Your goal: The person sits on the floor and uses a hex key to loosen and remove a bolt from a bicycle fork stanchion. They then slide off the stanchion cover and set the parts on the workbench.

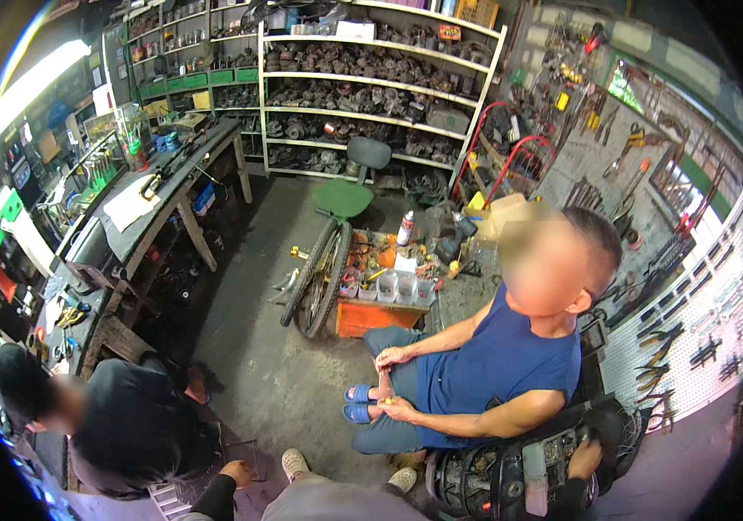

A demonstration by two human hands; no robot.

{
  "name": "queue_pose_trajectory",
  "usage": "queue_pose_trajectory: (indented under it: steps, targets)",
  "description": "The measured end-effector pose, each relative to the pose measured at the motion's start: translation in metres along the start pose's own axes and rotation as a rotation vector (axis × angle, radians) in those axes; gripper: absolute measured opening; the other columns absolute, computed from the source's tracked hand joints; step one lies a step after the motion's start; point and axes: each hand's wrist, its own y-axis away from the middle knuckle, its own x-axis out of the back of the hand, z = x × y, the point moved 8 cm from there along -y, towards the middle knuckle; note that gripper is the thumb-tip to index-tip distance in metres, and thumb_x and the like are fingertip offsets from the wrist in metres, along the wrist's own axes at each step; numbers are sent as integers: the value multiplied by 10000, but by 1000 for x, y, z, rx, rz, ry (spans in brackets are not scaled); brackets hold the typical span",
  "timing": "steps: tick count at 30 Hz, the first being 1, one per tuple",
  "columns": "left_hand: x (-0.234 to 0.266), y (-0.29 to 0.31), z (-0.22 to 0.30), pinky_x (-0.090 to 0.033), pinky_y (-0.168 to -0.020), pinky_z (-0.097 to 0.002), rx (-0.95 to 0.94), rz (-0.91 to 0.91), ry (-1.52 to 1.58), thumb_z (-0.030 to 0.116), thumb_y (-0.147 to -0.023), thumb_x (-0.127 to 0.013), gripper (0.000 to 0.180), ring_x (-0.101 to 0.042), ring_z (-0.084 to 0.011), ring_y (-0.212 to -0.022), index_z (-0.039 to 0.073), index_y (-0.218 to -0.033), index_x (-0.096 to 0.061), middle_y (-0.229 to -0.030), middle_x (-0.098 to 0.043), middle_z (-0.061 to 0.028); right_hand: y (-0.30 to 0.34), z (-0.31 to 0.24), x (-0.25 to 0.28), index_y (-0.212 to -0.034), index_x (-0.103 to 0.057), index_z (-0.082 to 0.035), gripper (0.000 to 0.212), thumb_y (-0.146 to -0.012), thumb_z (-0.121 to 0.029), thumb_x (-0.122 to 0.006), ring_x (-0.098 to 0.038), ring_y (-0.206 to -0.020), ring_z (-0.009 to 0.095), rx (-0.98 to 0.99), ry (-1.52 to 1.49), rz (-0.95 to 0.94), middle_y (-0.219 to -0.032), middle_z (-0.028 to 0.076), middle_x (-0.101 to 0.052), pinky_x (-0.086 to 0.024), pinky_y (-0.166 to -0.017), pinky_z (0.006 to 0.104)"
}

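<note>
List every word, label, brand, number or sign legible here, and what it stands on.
No text can be read.
Can among the floor clutter: label too small to read.
Orange-red box on the white shelves: markings too small.
White sheet on the left workbench: any writing too blurred.

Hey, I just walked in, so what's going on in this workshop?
The wearer's right hand is at a dark machine assembly, though its grip isn't clear. The left hand is out to the other side; I can't tell whether it holds anything. A seated person in a blue sleeveless top seems to hold a small yellowish thing. Another person in dark clothes is at the left. Farther back, wheels stand beside an orange box.
</note>
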Motion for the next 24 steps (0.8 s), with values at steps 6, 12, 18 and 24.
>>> queue_pose_trajectory:
  steps: [6,12,18,24]
  targets:
    - [97,-2,24,-586,-1095,-415,3,180,354,362,-963,-804,581,-755,-328,-1275,-31,-1383,-726,-1342,-793,-207,218,36,-26,-848,-730,107,296,-986,-144,-655,-727,-875,550,-5,16,-168,-875,361,-726,-532,-778,616]
    - [164,26,32,-616,-1018,-391,-159,271,451,256,-1005,-770,479,-802,-300,-1141,-48,-1372,-722,-1254,-814,-212,356,-218,-95,-969,-821,-15,326,-993,-320,-707,-750,-941,513,426,-86,-698,-939,279,-780,-591,-871,598]
    - [204,30,50,-631,-999,-380,-242,382,820,147,-1029,-745,395,-808,-263,-1099,-61,-1363,-717,-1187,-824,-204,366,-457,-121,-1040,-816,-31,304,-1037,-322,-730,-770,-948,462,853,-303,-914,-971,249,-795,-600,-856,562]
    - [280,60,49,-626,-1003,-357,-229,499,952,42,-1017,-751,359,-790,-221,-1107,-57,-1360,-708,-1203,-813,-168,421,-687,-122,-1098,-790,-39,335,-1090,-349,-662,-767,-976,441,1232,-530,-1086,-1029,224,-797,-591,-852,547]
